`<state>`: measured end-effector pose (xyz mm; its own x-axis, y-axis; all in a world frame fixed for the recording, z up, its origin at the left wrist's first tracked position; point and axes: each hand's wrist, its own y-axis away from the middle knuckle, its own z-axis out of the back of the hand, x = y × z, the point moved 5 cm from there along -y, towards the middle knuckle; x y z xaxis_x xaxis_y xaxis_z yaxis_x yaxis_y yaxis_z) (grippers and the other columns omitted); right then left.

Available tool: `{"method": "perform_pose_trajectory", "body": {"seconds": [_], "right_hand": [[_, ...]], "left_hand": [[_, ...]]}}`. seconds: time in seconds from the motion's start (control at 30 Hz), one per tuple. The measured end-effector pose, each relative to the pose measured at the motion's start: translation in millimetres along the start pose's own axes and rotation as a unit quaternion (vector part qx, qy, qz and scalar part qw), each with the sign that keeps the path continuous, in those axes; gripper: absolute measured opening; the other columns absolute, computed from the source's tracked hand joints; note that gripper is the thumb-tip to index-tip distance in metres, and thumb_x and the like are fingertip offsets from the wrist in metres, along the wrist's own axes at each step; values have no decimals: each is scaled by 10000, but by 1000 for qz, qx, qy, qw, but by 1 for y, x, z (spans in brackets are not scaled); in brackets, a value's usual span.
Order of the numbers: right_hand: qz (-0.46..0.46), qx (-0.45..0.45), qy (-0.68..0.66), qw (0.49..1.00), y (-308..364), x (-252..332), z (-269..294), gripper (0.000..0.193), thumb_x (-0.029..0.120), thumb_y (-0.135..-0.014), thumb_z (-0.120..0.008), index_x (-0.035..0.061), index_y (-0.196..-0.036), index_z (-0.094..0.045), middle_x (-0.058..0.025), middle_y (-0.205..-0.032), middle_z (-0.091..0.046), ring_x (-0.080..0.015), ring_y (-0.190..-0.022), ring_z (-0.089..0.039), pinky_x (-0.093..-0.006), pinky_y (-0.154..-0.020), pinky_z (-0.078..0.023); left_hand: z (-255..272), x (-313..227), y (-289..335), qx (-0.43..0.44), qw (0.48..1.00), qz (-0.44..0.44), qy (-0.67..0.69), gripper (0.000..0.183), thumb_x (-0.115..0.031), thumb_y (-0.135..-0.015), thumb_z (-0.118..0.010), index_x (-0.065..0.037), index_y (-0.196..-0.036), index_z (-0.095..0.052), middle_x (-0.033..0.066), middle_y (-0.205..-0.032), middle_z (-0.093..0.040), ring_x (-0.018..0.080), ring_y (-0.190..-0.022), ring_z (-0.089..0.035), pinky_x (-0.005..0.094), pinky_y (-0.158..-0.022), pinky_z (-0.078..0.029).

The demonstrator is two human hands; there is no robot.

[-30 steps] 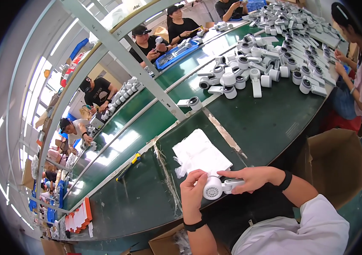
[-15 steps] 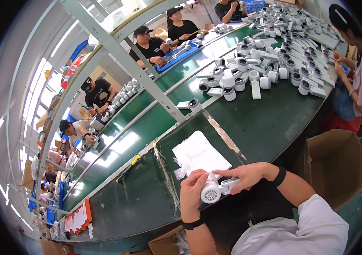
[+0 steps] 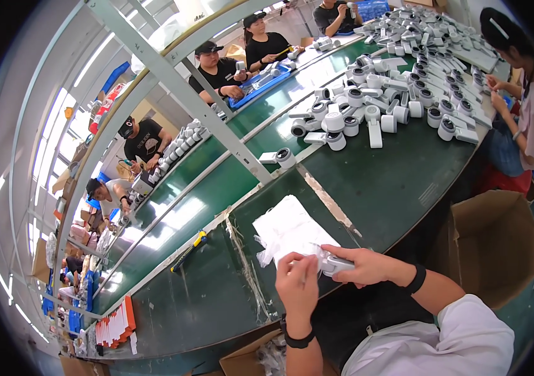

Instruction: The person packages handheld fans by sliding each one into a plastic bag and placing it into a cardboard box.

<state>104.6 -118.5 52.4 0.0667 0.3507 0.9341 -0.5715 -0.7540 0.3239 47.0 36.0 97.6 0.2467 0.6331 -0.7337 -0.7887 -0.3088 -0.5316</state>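
Both hands hold a small white device (image 3: 336,266) just above the green table (image 3: 398,188). My right hand (image 3: 362,266) wraps around its body from the right. My left hand (image 3: 296,288) covers its round front end, fingers curled around it. A stack of clear plastic bags (image 3: 289,228) lies on the table just beyond the hands, its near edge under my fingers.
Many white devices (image 3: 398,81) are heaped at the far right of the table. An open cardboard box (image 3: 492,244) stands on the floor to my right. A yellow-handled tool (image 3: 188,250) lies to the left. Several people work along the table; one sits at the far right (image 3: 530,106).
The device has been turned: its round front faced the camera before, now my left hand covers it. Both hands stay in the same spot.
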Motion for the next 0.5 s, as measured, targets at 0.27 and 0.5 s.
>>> {"method": "perform_pose_trajectory", "body": {"seconds": [0.27, 0.5], "right_hand": [[316, -235, -78, 916, -19, -22, -7, 801, 87, -887, -657, 65, -1533, -185, -115, -1213, -576, -136, -996, -609, -281, -865, -506], [256, -161, -183, 935, -26, -34, -12, 617, 90, -890, -674, 4, -1411, -355, -95, -1268, -564, -142, -1116, -564, -287, -955, -460]], "left_hand": [[-29, -17, 51, 85, 990, -84, 70, 159, -15, -782, -751, -5, -936, -713, 92, -921, -615, 169, -716, -618, 267, -600, -494], [-8, 8, 63, -19, 942, 76, 326, 289, -117, -925, -622, -17, -1190, -567, 111, -1134, -545, 218, -974, -602, 331, -826, -564]]}}
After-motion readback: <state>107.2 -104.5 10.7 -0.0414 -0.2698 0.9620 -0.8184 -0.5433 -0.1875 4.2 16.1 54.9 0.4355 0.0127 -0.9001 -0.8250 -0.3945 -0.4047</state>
